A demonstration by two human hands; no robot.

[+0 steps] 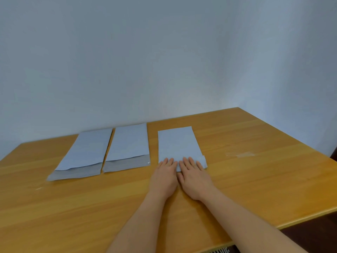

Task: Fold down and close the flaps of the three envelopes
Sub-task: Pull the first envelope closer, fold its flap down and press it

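- We see the right envelope (179,145) lying flat on the wooden table (255,179), its near end folded over, with both hands spread on that fold.
- Our left hand (165,177) lies flat with straight fingers, its fingertips pressing the near left part of the folded flap; it grips nothing.
- Our right hand (194,177) lies just beside it, thumbs nearly touching, fingers straight and spread over the near right part of the flap; it too grips nothing.
- A small corner of the flap shows past the right hand's outer edge.
- The middle envelope (128,147) lies apart to the left, its grey flap (125,166) unfolded flat on the table toward us.
- The left envelope (87,152) lies just beside the middle one, its grey flap (74,174) likewise open toward us.
- We cannot tell whether any envelope holds anything inside.
- A pale wall (164,61) stands behind the table.
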